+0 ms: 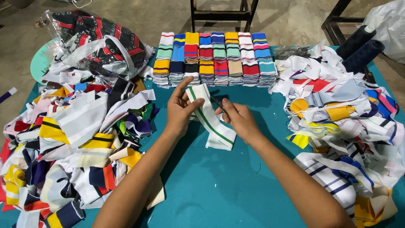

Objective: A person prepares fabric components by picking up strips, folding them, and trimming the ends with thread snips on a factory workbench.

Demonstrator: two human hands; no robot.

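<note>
Between both hands, mid-bench: white rib strip with green stripes (209, 119), folded. Left hand (180, 110) grip clamped on its upper edge; right hand (239, 119) fingers closed on small dark scissors (219, 104) at the strip. Beyond the hands, stacked folded collars (215, 59). Loose fabric heaps left (71, 139) and right (346, 122) on the teal bench (223, 185).
</note>
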